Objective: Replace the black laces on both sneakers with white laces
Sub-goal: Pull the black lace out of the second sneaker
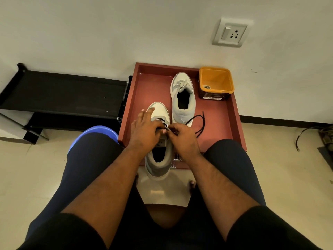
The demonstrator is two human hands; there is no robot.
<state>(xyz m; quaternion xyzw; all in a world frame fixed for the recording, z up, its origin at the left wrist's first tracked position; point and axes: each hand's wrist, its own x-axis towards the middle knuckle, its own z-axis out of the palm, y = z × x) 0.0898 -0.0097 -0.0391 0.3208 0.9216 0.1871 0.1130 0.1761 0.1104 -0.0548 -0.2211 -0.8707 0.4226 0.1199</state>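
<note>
Two white-and-grey sneakers lie on a red-brown tray (223, 121). The far sneaker (182, 98) carries white laces tied near its toe. The near sneaker (158, 159) still has black lacing across its eyelets. My left hand (144, 130) rests on the near sneaker's upper, fingers spread over the toe. My right hand (182, 138) pinches the black lace (199, 123) just right of the tongue; the lace's loose end loops out onto the tray to the right.
An orange square tub (216, 83) stands at the tray's back right corner. A black shoe rack (61, 94) sits left of the tray, a blue stool (95, 130) beside my left knee. A wall socket (230, 33) is above; cables (306, 136) lie at right.
</note>
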